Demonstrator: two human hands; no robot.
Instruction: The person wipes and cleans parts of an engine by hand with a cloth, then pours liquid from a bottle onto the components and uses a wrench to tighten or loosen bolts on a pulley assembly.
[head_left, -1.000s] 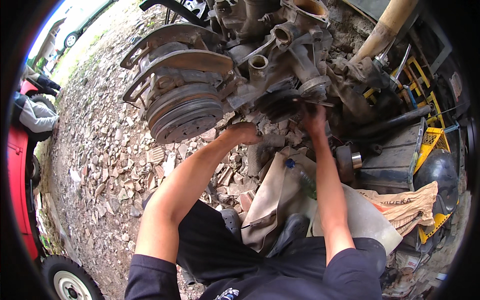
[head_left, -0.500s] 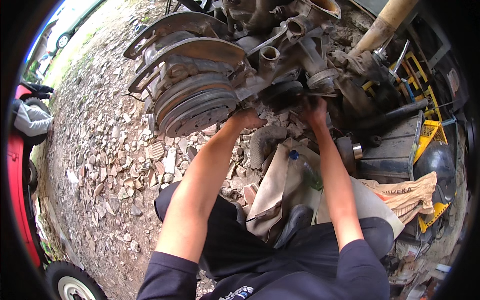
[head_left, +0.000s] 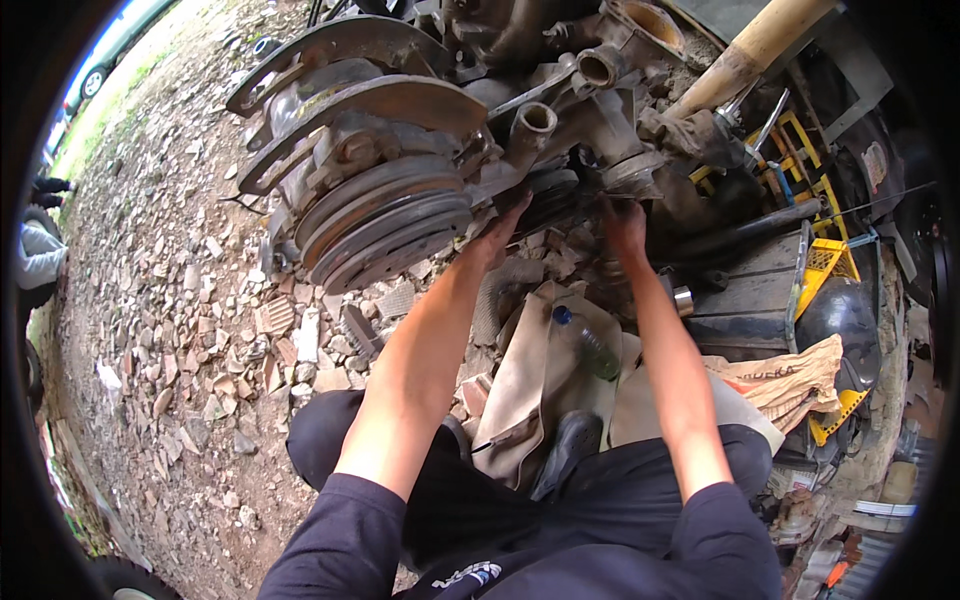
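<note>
A dark, round, grooved part (head_left: pixel 550 195) sits low in the shadow under the greasy metal assembly (head_left: pixel 590 120). Against its left side is my left hand (head_left: pixel 503 232), with the fingers closed on its edge. My right hand (head_left: pixel 624 228) is raised just right of that part, below a round metal flange (head_left: pixel 635 175). Its fingers are curled up into shadow, and what they grip is hidden. To the left of my left hand stands a rusty stepped drum (head_left: pixel 385 225), with two curved metal plates (head_left: pixel 370 120) above it.
Broken stones and tile pieces (head_left: pixel 230 360) cover the ground at left. Between my legs lie a beige sheet (head_left: pixel 515 390), a plastic bottle (head_left: pixel 590 345) and a ribbed hose (head_left: pixel 495 300). At right are a yellow crate (head_left: pixel 828 270), a paper sack (head_left: pixel 790 385) and a wooden pole (head_left: pixel 750 55).
My left hand has moved up and right against the dark round part, which sits deeper under the assembly. My right hand has shifted little. The whole view has turned slightly.
</note>
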